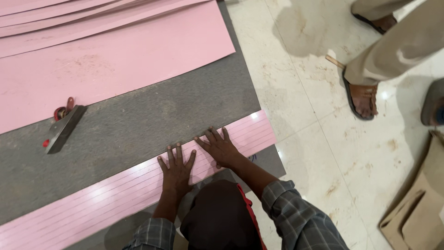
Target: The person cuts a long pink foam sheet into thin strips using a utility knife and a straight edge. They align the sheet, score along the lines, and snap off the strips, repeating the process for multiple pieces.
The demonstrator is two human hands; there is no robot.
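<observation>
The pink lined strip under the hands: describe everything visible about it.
The long pink strip with thin pale lines runs along its length and looks glossy, like laminate, catching light. It lies flat on the grey board, slanting from lower left to upper right, its right end reaching the board's edge. The left hand and right hand press on it, palms down, fingers spread. Its left end runs out of view.

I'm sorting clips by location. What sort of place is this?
Probably an indoor fit-out or carpentry worksite: both hands, left hand and right hand, press pink laminate strips on a grey board laid on polished stone floor, cutting tool nearby.
</observation>
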